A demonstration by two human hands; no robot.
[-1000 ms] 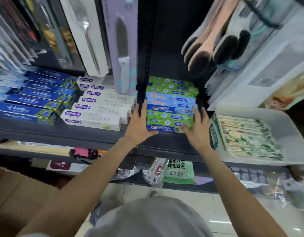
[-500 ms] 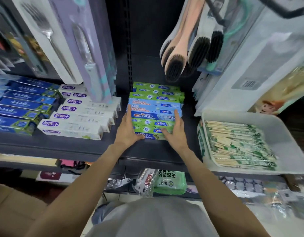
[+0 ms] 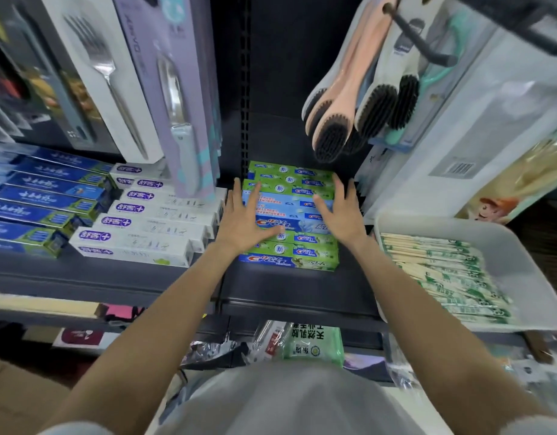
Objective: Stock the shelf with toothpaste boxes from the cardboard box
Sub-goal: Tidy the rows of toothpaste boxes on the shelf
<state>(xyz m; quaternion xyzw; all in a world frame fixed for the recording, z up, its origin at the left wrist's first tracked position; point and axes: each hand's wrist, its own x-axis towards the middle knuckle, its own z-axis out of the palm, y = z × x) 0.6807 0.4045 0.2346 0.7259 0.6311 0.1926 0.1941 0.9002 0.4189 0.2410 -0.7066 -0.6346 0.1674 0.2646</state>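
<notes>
Dark shelf (image 3: pixel 286 284) holds the green and blue toothpaste boxes (image 3: pixel 297 251) stacked at centre, white boxes (image 3: pixel 139 243) just left, white tray (image 3: pixel 521 252) of packets right, cardboard box (image 3: pixel 10 400) corner near left. Left hand (image 3: pixel 244 222) and right hand (image 3: pixel 339 211) lie flat on the stack, fingers straight and spread, gripping nothing. Looks like squaring up the pile: press evenly with both palms, push straight to the far side, keep the front edges flush so the top boxes don't slide
</notes>
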